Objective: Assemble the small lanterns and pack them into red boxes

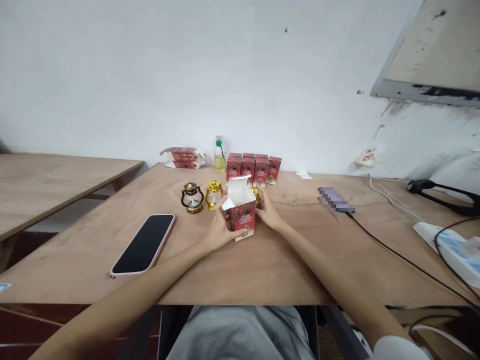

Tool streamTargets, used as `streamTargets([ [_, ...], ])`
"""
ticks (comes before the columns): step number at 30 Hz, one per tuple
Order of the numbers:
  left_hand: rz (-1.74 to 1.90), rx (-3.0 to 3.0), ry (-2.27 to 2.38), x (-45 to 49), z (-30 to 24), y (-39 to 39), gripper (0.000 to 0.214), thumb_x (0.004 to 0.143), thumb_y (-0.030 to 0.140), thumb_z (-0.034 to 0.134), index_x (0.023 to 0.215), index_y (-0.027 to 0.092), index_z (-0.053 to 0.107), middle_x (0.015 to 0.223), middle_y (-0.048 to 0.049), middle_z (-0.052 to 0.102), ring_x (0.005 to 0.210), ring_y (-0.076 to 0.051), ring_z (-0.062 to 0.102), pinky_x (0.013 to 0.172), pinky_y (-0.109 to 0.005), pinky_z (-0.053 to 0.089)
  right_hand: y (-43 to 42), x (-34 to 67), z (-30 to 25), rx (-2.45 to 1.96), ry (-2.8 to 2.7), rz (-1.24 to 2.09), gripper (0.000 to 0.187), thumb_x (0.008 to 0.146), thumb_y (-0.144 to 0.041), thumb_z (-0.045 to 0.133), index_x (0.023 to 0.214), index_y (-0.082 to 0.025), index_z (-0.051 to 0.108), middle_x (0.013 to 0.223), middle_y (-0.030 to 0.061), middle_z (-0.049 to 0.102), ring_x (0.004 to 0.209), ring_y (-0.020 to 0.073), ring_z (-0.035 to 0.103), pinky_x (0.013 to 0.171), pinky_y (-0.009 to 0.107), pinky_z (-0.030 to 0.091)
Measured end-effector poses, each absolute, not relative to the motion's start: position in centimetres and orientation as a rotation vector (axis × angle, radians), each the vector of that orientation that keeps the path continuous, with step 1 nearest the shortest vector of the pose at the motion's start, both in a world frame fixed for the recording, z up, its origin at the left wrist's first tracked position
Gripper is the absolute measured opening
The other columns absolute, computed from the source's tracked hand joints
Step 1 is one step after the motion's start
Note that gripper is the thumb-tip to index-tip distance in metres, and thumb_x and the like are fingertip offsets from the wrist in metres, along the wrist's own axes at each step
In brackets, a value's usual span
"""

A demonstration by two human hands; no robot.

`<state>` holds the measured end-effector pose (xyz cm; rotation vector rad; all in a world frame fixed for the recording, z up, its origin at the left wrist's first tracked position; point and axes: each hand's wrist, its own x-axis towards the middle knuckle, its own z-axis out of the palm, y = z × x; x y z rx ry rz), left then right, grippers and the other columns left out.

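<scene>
My left hand (221, 231) is closed around a red printed cardboard box (243, 216) that stands upright, its white top flaps open. Just behind the box's right side, my right hand (267, 210) has its fingers on a small gold lantern (255, 194), most of which the box and fingers hide. Left of the box stand another gold lantern (214, 195) and a black-and-bronze lantern (192, 198), both upright with clear middles.
Several red boxes (247, 165) stand against the wall beside a bottle of yellow liquid (219, 159). Flattened cartons (184, 157) lie back left. A phone (144, 244) lies front left; a cabled device (336, 200) and black glasses-like frame (446, 195) are right.
</scene>
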<state>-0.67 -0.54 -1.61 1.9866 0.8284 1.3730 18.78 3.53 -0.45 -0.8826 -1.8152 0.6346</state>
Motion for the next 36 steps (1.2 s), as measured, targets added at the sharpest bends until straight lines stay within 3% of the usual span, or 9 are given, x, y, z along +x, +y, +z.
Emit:
streamTargets([
  [7,1.323,1.999,0.830,-0.9,-1.4,-0.6,0.099,0.069,0.036,0.075,0.139,0.027,0.006,0.122,-0.0134,0.048,0.111,-0.027,0.057,0.091,-0.053,0.051,3.5,20.7,-0.2,-1.015,-1.726,0.431,0.061,0.078,-0.041,0.065,0.129,-0.018,0.043,0.129,0.0146,0.055,0.115,0.0238,0.055,0.099,0.043,0.042],
  [11,1.307,2.016,0.808,-0.9,-1.4,-0.5,0.099,0.069,0.037,0.074,0.141,0.028,0.007,0.129,-0.0165,0.042,0.117,-0.031,0.053,0.091,-0.055,0.051,2.8,21.2,4.0,-1.018,-1.308,0.398,0.059,0.071,-0.051,0.067,0.117,-0.018,0.050,0.111,0.0113,0.062,0.100,0.0232,0.060,0.089,0.041,0.048],
  [13,1.290,2.041,0.811,-0.9,-1.4,-0.5,0.099,0.070,0.035,0.074,0.141,0.028,0.006,0.136,-0.0182,0.037,0.119,-0.031,0.052,0.092,-0.054,0.050,1.8,20.7,7.0,-0.894,-1.169,0.461,0.058,0.075,-0.057,0.059,0.119,-0.022,0.048,0.111,0.0087,0.061,0.108,0.0235,0.057,0.090,0.039,0.048],
  [17,1.273,2.079,0.815,-1.0,-1.5,-0.3,0.102,0.070,0.035,0.075,0.142,0.027,0.004,0.139,-0.0196,0.034,0.120,-0.030,0.052,0.096,-0.053,0.047,-1.1,18.3,11.1,-0.695,-1.247,0.769,0.065,0.083,-0.072,0.026,0.120,-0.024,0.050,0.112,0.0071,0.062,0.110,0.0231,0.058,0.089,0.039,0.050],
  [24,1.289,2.084,0.796,-0.9,-1.7,-0.1,0.103,0.069,0.034,0.076,0.144,0.023,0.006,0.136,-0.0204,0.041,0.117,-0.031,0.055,0.095,-0.053,0.048,-2.1,14.9,10.2,-0.767,-1.516,0.914,0.076,0.083,-0.075,0.014,0.121,-0.023,0.053,0.096,0.0074,0.068,0.106,0.0238,0.060,0.089,0.040,0.050],
  [27,1.316,2.093,0.797,-0.9,-1.9,0.0,0.102,0.068,0.036,0.076,0.144,0.023,0.009,0.144,-0.0213,0.031,0.118,-0.032,0.054,0.095,-0.052,0.048,-1.5,14.8,9.9,-0.758,-1.434,0.877,0.070,0.082,-0.074,0.027,0.118,-0.022,0.054,0.104,0.0080,0.067,0.107,0.0243,0.060,0.090,0.040,0.049],
  [31,1.323,2.195,0.830,-1.0,-2.1,0.1,0.105,0.067,0.037,0.077,0.145,0.022,0.008,0.146,-0.0201,0.027,0.126,-0.034,0.046,0.101,-0.053,0.043,-0.7,15.4,9.2,-0.763,-1.412,0.800,0.056,0.070,-0.061,0.063,0.108,-0.022,0.057,0.109,0.0062,0.066,0.104,0.0231,0.060,0.093,0.038,0.047],
  [36,1.327,2.223,0.807,-1.1,-1.8,0.0,0.105,0.069,0.037,0.076,0.146,0.023,0.006,0.147,-0.0199,0.025,0.128,-0.033,0.044,0.102,-0.053,0.042,0.3,16.6,7.6,-0.863,-1.427,0.757,0.046,0.066,-0.050,0.070,0.097,-0.020,0.056,0.102,0.0063,0.067,0.095,0.0214,0.061,0.090,0.038,0.046],
])
